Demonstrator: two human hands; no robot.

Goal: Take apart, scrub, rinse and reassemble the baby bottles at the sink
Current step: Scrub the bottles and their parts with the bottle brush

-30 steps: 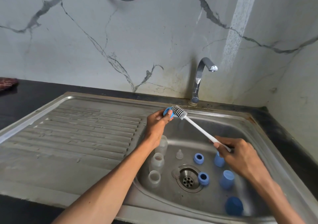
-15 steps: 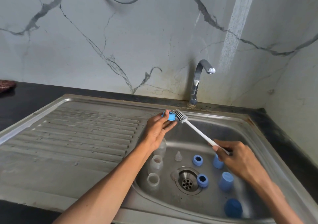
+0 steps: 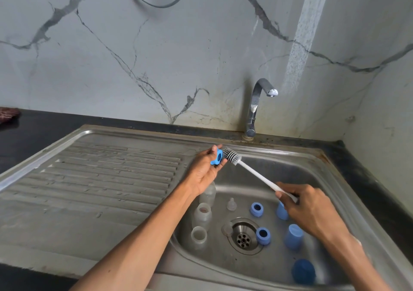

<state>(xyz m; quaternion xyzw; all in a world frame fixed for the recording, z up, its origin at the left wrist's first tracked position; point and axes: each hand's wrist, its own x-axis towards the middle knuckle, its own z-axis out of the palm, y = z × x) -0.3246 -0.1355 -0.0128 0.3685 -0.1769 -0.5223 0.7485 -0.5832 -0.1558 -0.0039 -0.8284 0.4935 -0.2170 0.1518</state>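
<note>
Your left hand (image 3: 204, 170) pinches a blue collar ring (image 3: 217, 156) at fingertip level, over the basin's 11 o'clock corner. It now stands edge-on, opening turned toward the brush; a second ago it lay flatter under your thumb. Your right hand (image 3: 306, 208) grips the white handle of the bottle brush (image 3: 232, 156) low, bristle head touching the ring's mouth. Judgement: you have re-angled the ring to scrub through its bore, so scrubbing is mid-way, rinsing not begun.

In the sink (image 3: 279, 163): three clear bottles (image 3: 202, 216) at 9 o'clock of the drain (image 3: 243, 238), teat (image 3: 231, 204) at 12, two more rings (image 3: 256, 209) and blue caps (image 3: 293, 236) toward 3. These sit as before. Tap (image 3: 257, 103) dry.
</note>
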